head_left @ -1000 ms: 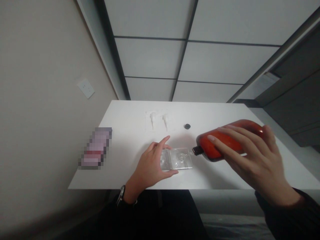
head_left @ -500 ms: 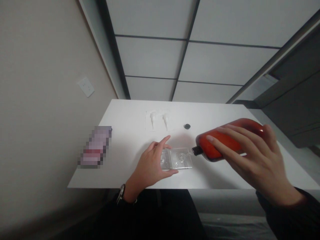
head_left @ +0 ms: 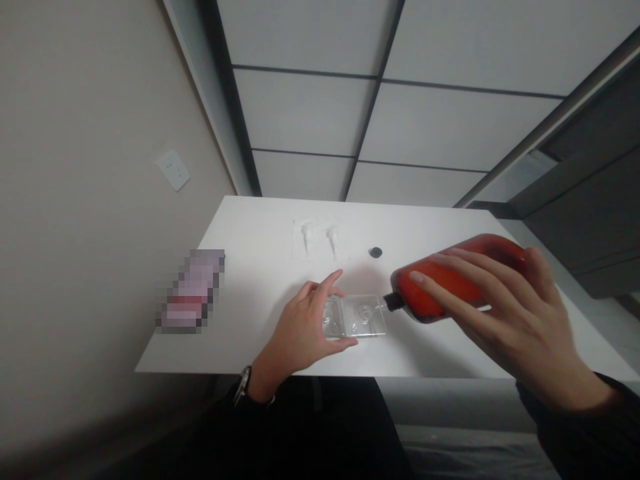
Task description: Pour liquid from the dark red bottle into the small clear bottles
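My right hand (head_left: 505, 320) is wrapped round a large orange-red bottle (head_left: 440, 283), tilted so its open black neck (head_left: 393, 301) points left and down. A thin clear stream seems to run from the mouth into a clear plastic tray (head_left: 377, 327) on the table. Round hollows show in the tray, and its left part is hidden behind fingers. My left hand (head_left: 305, 327) grips the tray's left part, thumb at the near edge and fingers at the far edge. Beyond the bottle's neck lies a small black cap (head_left: 376, 253).
Two white nozzle-like pieces (head_left: 307, 239) lie at the back of the white table (head_left: 250, 267), over a faint clear outline. A pixelated pinkish object (head_left: 193, 290) is at the left edge. A wall with an outlet (head_left: 173, 170) rises on the left, panels behind.
Both hands, the bottle and the tray keep nearly the same places. The whole view has shifted very slightly.
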A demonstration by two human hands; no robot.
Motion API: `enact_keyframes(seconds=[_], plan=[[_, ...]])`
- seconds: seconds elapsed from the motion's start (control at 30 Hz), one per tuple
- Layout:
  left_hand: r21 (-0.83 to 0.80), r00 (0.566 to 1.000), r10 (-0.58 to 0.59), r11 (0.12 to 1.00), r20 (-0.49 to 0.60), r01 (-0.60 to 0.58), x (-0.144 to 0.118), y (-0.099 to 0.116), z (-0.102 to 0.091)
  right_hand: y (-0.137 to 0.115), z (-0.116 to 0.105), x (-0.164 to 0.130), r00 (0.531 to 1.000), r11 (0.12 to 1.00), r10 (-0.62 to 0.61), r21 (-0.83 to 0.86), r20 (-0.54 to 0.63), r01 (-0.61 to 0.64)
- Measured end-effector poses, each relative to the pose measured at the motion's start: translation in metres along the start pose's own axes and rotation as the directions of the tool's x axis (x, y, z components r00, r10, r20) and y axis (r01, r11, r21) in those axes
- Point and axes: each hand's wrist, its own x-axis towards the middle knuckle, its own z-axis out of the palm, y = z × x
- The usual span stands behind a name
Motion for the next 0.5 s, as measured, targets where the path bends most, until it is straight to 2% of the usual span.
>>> enact_keyframes(seconds=[0.37,0.5], plan=[[-0.009,1.0,-0.016,1.0,0.009,0.016,0.0011,0.001,0.0003,0.0028,-0.0015,0.0004,0.998,0.998,-0.055,-0.002,0.032,0.055],[-0.005,1.0,-0.009,1.0,0.006,0.009,0.0008,0.0012,0.0006,0.0025,-0.0014,0.0021,0.998,0.998,-0.066,-0.003,0.008,0.066]])
